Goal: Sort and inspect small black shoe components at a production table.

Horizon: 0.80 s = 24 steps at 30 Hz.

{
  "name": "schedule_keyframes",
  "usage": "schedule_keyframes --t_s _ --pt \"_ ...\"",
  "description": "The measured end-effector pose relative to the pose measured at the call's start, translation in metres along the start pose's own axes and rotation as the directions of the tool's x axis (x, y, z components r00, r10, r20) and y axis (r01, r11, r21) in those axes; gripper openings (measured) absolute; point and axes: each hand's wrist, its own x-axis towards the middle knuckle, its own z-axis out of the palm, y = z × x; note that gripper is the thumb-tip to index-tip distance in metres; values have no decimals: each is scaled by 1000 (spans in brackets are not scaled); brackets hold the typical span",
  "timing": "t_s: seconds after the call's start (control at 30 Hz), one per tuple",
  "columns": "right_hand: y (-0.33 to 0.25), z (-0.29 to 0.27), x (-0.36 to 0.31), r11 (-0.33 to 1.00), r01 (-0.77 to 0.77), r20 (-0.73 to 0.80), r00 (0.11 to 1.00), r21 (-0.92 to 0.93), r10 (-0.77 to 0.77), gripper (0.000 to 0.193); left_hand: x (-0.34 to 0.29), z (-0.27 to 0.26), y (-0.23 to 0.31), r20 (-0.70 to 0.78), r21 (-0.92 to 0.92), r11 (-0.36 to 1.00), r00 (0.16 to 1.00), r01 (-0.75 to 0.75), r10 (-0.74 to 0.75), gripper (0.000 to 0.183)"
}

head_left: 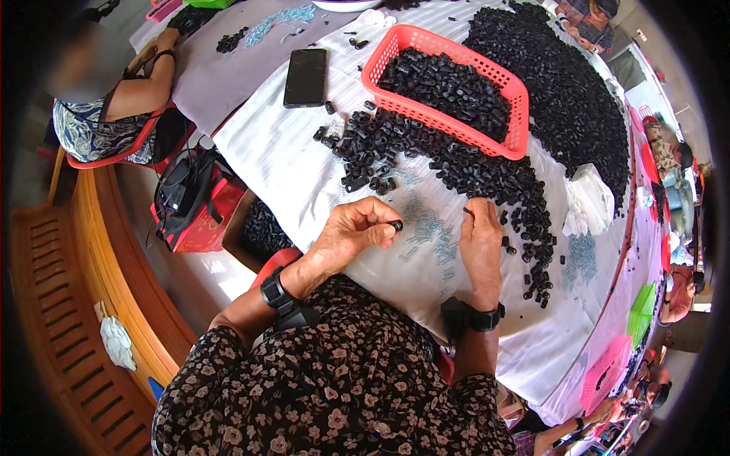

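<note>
My left hand (351,237) pinches a small black plastic part (395,226) between thumb and forefinger, above the white cloth. To its right, my right hand (479,243) is closed, fingertips together, with a sliver of something dark at the tips that is too small to name. Between the hands, thin pale-blue pins (426,228) lie scattered on the cloth. Loose black plastic parts (464,171) spread just beyond both hands and down past the right one. A red perforated basket (426,110) full of the same black parts stands behind them.
A large heap of black parts (578,99) covers the far right. A phone (306,78) lies at the back left, and a crumpled white plastic bag (589,201) sits on the right. A box of dark parts (266,235) stands below the table's left edge. Other people work around the table.
</note>
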Motion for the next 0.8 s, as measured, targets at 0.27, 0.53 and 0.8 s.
schedule_keyframes --t_s 0.27,0.53,0.8 --pt "-35 -8 -8 592 -319 326 940 740 99 15 2 2 -1 -7 -10 1000 1000 16 -16 12" --pt "-49 -6 -13 374 -388 416 909 842 7 8 4 12 -1 20 -1 998 997 69 -69 10" --pt "-49 -10 -11 415 -435 476 879 799 4 6 3 14 1 30 18 998 997 64 -65 10"
